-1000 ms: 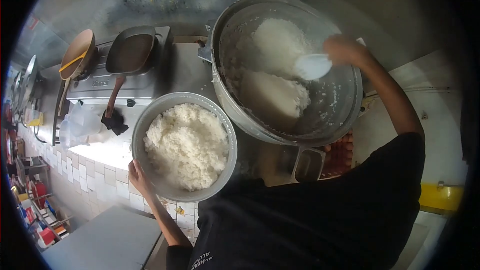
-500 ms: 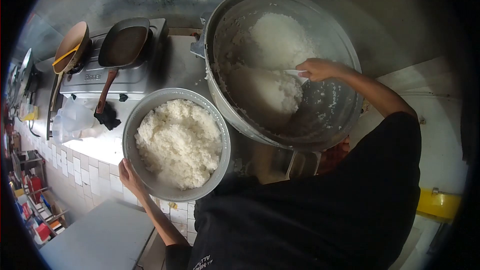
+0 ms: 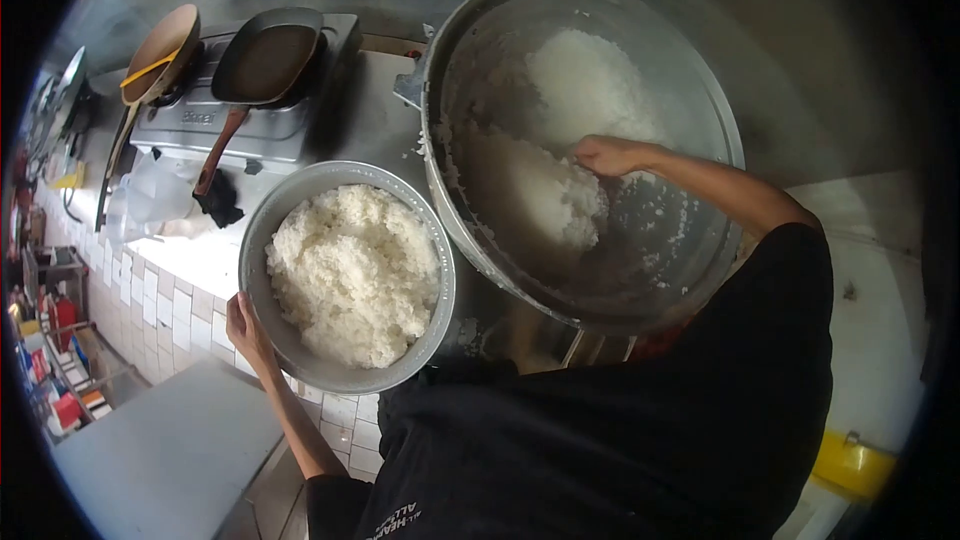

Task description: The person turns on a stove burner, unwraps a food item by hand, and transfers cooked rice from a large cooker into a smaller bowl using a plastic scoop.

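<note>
At the right stands a large deep metal pot [image 3: 462,230] with cooked white rice [image 3: 585,80] heaped inside and grains stuck to its wall. My right hand [image 3: 608,155] is inside it, closed on a white rice paddle whose visible end is now hidden by the hand and rice. A mound of rice [image 3: 545,195] lies just below that hand. To the left, a smaller round metal pot [image 3: 254,255] is filled with loose rice [image 3: 355,275]. My left hand [image 3: 250,332] grips this pot at its lower left edge; some fingers are hidden behind the wall.
A gas stove [image 3: 215,125] carries a square dark pan [image 3: 266,62] and a round pan [image 3: 165,45] with a yellow utensil. A black cloth [image 3: 219,202] and a clear plastic jug [image 3: 155,195] are near the smaller pot. A pale flat surface [image 3: 170,450] is at lower left.
My right hand has moved left and slightly down into the rice, and the paddle's white handle no longer shows. My left hand stays on the smaller pot. The view has shifted slightly.
</note>
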Demonstrator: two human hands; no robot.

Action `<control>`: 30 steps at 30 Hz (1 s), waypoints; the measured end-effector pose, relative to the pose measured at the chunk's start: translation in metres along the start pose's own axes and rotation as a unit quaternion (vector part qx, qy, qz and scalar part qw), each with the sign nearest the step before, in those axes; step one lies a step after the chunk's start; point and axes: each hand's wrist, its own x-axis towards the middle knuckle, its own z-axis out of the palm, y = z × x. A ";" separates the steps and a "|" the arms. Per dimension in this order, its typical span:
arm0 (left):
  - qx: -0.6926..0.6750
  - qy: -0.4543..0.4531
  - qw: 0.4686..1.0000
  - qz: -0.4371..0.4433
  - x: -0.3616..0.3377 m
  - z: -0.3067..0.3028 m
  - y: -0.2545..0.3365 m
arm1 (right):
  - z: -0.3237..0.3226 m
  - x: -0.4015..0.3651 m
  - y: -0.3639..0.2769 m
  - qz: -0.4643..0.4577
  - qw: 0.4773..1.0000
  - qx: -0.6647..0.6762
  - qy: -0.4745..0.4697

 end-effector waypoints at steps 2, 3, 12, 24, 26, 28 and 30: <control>-0.022 -0.003 1.000 0.010 0.000 0.001 0.000 | 0.001 0.003 -0.008 0.006 1.000 0.025 -0.016; -0.018 0.004 1.000 0.011 -0.001 0.001 0.003 | 0.001 0.003 -0.010 -0.017 0.999 0.024 -0.024; 0.028 -0.003 0.999 0.019 -0.006 0.004 0.006 | -0.023 -0.025 -0.030 0.070 0.985 0.144 -0.057; 0.037 0.000 0.999 0.005 -0.004 0.000 0.010 | -0.078 -0.093 -0.078 0.076 0.939 -0.334 0.017; 0.029 -0.006 0.999 0.022 -0.002 -0.001 0.005 | -0.083 -0.130 -0.119 0.146 0.903 -0.390 0.108; 0.020 -0.013 0.999 0.038 -0.001 -0.001 0.002 | -0.081 -0.157 -0.143 0.160 0.890 -0.401 0.146; 0.030 -0.022 0.999 0.026 -0.001 -0.003 0.002 | -0.075 -0.174 -0.150 0.083 0.840 -0.504 0.182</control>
